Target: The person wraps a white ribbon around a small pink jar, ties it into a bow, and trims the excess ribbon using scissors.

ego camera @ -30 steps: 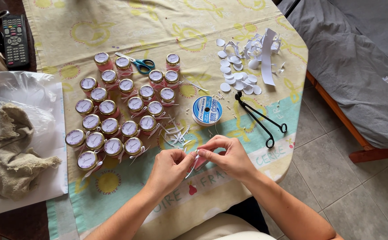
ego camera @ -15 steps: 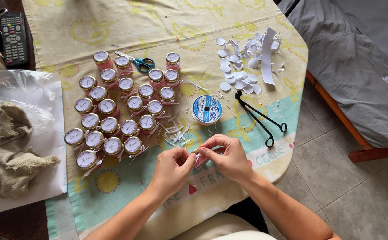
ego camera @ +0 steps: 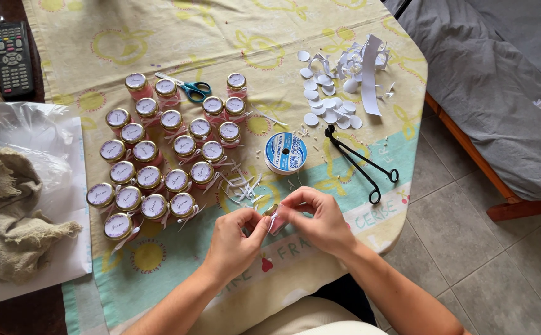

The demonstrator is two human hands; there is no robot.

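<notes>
While a crumpled beige cloth point(ego camera: 11, 217) lies on clear plastic at the far left, a cluster of about 20 small pink jars point(ego camera: 159, 158), gold-lidded, labelled and tied with white ribbon, stands finished on the yellow tablecloth point(ego camera: 221, 37). Near the table's front edge, the left hand point(ego camera: 236, 239) and right hand point(ego camera: 320, 220) meet, fingertips pinching white ribbon around 1 more small pink jar point(ego camera: 276, 222) held between them; its tie looks not yet done. Beyond lie ribbon scraps point(ego camera: 245, 186), a blue spool point(ego camera: 286, 152), black tongs point(ego camera: 360, 164) and cut paper circles point(ego camera: 326, 105).
</notes>
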